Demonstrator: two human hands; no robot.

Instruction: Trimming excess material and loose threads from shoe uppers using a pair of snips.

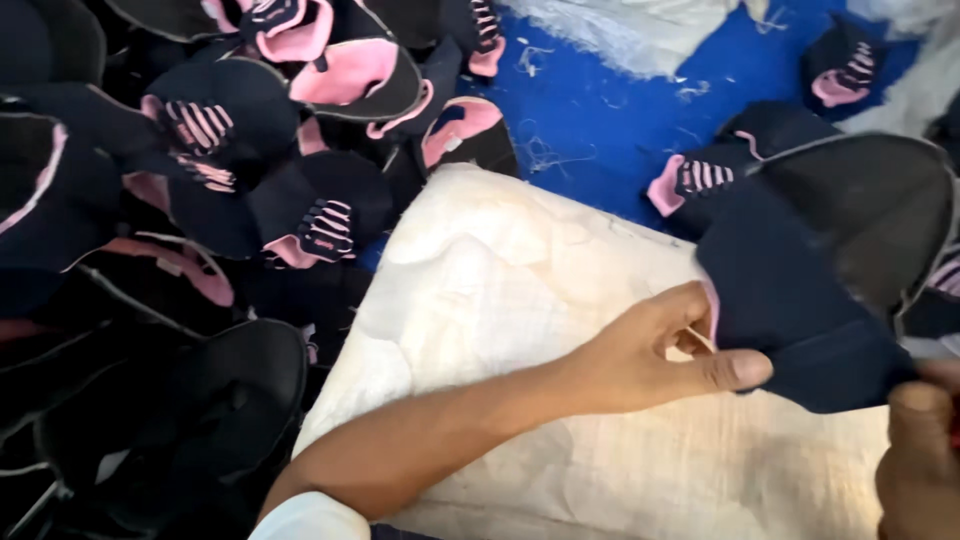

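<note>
The left hand (665, 355) pinches the edge of a navy cap (800, 300), thumb on top, above a cream cloth (500, 330). The right hand (920, 450), at the frame's corner, grips the same cap's lower edge. A pile of caps (200, 200) lies to the left.

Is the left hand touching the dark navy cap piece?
Touching. Head view shows the left hand pinching the navy cap piece at its edge, thumb over the fabric.
</note>
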